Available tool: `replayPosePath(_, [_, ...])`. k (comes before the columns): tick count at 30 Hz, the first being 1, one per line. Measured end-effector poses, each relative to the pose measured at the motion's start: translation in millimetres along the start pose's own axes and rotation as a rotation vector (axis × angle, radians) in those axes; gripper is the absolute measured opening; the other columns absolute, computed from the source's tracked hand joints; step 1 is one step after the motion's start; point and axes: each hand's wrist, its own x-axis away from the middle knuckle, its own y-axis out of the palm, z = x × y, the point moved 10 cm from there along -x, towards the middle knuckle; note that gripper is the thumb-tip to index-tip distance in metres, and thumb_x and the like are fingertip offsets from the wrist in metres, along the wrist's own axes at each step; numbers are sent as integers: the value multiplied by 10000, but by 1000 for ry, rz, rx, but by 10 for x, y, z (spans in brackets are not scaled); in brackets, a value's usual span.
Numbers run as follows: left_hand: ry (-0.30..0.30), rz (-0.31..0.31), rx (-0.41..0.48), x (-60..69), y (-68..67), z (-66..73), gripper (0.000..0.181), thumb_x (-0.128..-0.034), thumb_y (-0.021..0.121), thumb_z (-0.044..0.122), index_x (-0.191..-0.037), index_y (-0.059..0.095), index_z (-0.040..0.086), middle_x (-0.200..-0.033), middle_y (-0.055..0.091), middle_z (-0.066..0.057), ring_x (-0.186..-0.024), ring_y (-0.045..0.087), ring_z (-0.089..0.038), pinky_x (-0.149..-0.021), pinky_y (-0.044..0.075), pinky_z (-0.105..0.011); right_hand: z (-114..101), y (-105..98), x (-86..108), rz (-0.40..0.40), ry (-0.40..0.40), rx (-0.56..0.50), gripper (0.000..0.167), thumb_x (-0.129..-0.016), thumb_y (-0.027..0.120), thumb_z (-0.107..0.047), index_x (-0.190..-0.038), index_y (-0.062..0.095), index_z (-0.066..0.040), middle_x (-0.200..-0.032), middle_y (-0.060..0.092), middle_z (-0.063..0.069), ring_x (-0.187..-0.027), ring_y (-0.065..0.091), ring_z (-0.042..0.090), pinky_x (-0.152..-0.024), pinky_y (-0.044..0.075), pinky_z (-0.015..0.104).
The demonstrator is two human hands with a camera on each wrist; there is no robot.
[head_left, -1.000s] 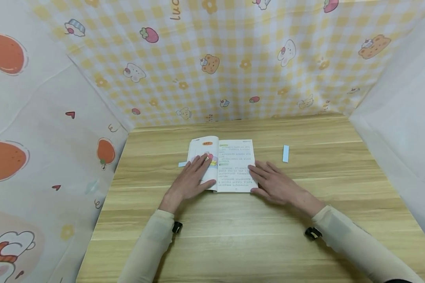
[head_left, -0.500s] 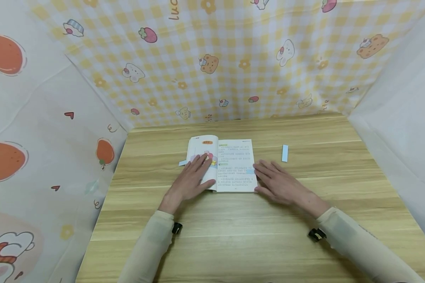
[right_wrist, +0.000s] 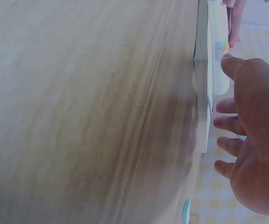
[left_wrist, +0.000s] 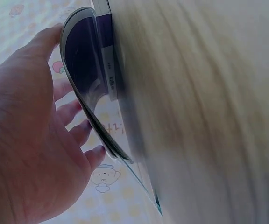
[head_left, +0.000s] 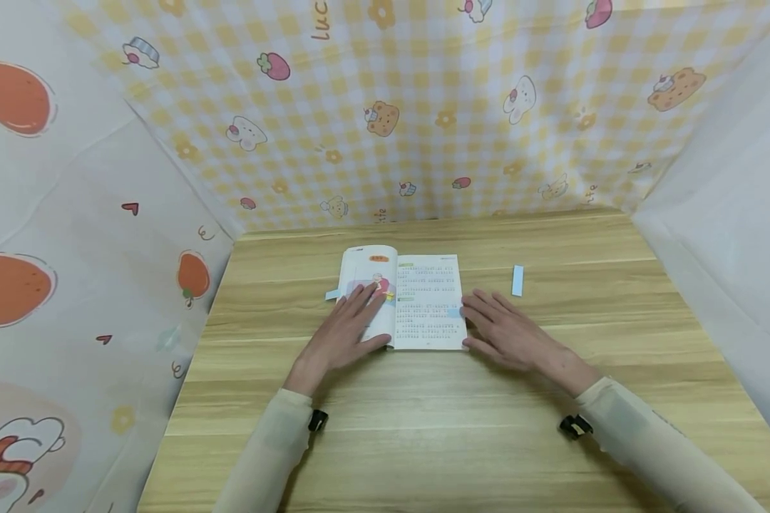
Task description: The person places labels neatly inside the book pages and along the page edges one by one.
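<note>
An open book [head_left: 426, 285] lies on the wooden table, with an illustration on its left page and print on its right. My left hand [head_left: 341, 333] rests on the left page, fingers spread and thumb near the spine. One pale blue tab [head_left: 332, 294] sticks out past the book's left edge. A second blue tab [head_left: 453, 312] sits at the right page's outer margin. Beside that margin is my right hand [head_left: 510, 333], fingers extended, fingertips close to the page edge; contact is unclear. In the right wrist view, the right hand [right_wrist: 260, 135] holds nothing.
A loose light blue strip [head_left: 517, 281] lies on the table [head_left: 423, 427] to the right of the book. Yellow checked cloth [head_left: 449, 142] hangs behind the table, and patterned white sheets [head_left: 135, 271] stand at the sides.
My right hand has shifted slightly right, off the page's margin, and the blue tab there has come into view. My left hand stays on the left page.
</note>
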Motion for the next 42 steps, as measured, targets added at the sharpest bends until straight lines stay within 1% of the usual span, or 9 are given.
replayPosePath(4, [-11, 10, 3, 52, -16, -15, 878, -1123, 597, 631, -1820, 240, 233, -1932, 132, -21, -1806, 114, -317, -1472, 133, -615, 12, -26, -1, 27, 0, -18, 646, -1124, 675, -447, -1610, 579, -32, -1738, 512, 217, -1667, 410, 503, -1372, 337, 710])
replayPosePath(7, [-19, 33, -3, 89, -39, -31, 852, -1141, 581, 597, -1819, 244, 207, -1927, 158, -55, -1802, 127, -342, -1469, 128, -632, 28, -43, 1, 31, 13, -49, 631, -1131, 669, -437, -1615, 577, -43, -1743, 505, 210, -1674, 395, 509, -1379, 320, 712])
replayPosePath(13, [-28, 109, -55, 122, -141, -44, 782, -1176, 535, 521, -1803, 281, 128, -1907, 199, -143, -1788, 157, -401, -1457, 147, -666, 72, -103, 9, 44, 45, -81, 686, -1133, 663, -417, -1666, 519, -9, -1766, 474, 238, -1679, 387, 505, -1389, 298, 699])
replayPosePath(20, [-92, 185, -35, 158, -241, -112, 751, -1178, 542, 488, -1778, 340, 83, -1906, 192, -159, -1798, 105, -391, -1456, 168, -659, 102, -163, 18, 76, 49, -86, 675, -1124, 690, -397, -1656, 532, -14, -1753, 491, 239, -1667, 406, 512, -1381, 317, 703])
replayPosePath(25, [-107, 254, -23, 182, -315, -119, 747, -1170, 572, 457, -1766, 362, 59, -1905, 186, -179, -1798, 96, -399, -1446, 183, -678, 140, -214, 40, 104, 52, -109, 621, -1122, 698, -374, -1626, 569, -34, -1747, 494, 242, -1666, 397, 522, -1379, 313, 706])
replayPosePath(29, [-127, 290, -11, 204, -369, -126, 764, -1157, 601, 456, -1763, 365, 55, -1906, 179, -181, -1797, 102, -400, -1444, 188, -677, 158, -254, 64, 130, 45, -102, 599, -1114, 709, -355, -1607, 588, -37, -1743, 494, 251, -1649, 411, 536, -1359, 328, 730])
replayPosePath(35, [-155, 333, 2, 256, -453, -156, 849, -1133, 648, 464, -1779, 303, 35, -1907, 168, -189, -1795, 115, -403, -1451, 184, -659, 168, -326, 98, 172, 28, -88, 601, -1091, 734, -326, -1583, 601, -9, -1710, 520, 280, -1621, 431, 557, -1341, 346, 734])
replayPosePath(40, [-172, 378, 7, 307, -542, -185, 895, -1108, 698, 458, -1782, 289, 33, -1898, 211, -191, -1789, 149, -411, -1464, 165, -624, 216, -340, 133, 163, 57, -104, 632, -1097, 729, -339, -1623, 567, -26, -1736, 492, 273, -1651, 388, 548, -1356, 319, 731])
replayPosePath(42, [-178, 392, 15, 326, -576, -195, 921, -1097, 713, 465, -1783, 281, 29, -1895, 227, -187, -1784, 171, -418, -1464, 176, -616, 247, -335, 147, 152, 74, -112, 652, -1102, 723, -351, -1646, 547, -37, -1752, 475, 262, -1666, 366, 543, -1363, 308, 733])
